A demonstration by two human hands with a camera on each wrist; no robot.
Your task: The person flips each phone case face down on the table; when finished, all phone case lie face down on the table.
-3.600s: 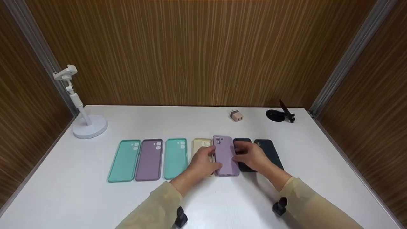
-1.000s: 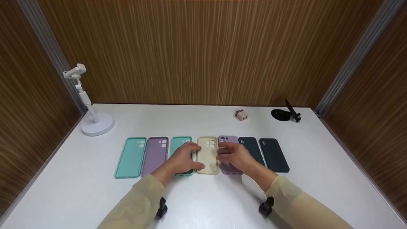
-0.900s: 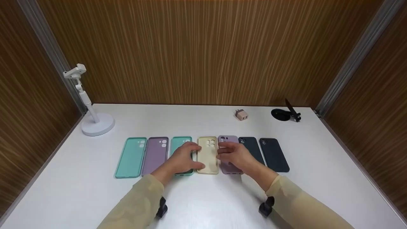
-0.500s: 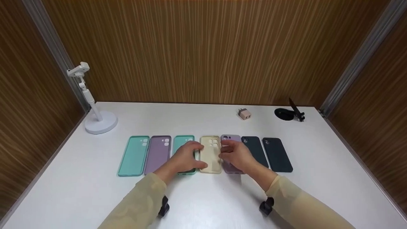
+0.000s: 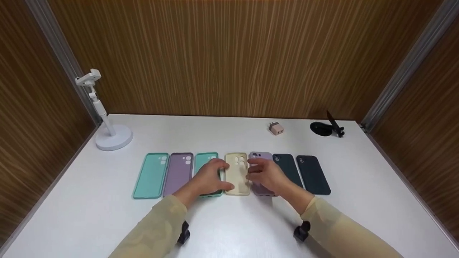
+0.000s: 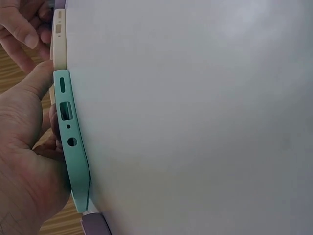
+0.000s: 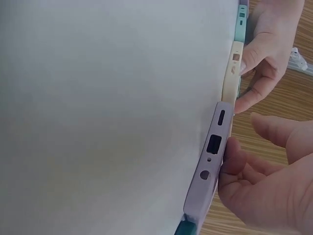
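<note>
Several phone cases lie side by side on the white table. My left hand lies over the teal case and pinches the left edge of the cream case between thumb and fingers. The left wrist view shows that teal case end-on, my thumb against the cream case. My right hand rests over the lilac case, loosely curled fingertips at the cream case's right edge. In the right wrist view my fingers touch the lilac case and the thumb stays clear.
Left of my hands lie another teal case and a purple case; two dark cases lie to the right. A white phone stand, a small plug and a black stand sit near the wooden back wall.
3.6 s ago both hands held the lilac case; they have since moved left to the cream case. Over the last second the hands barely shifted.
</note>
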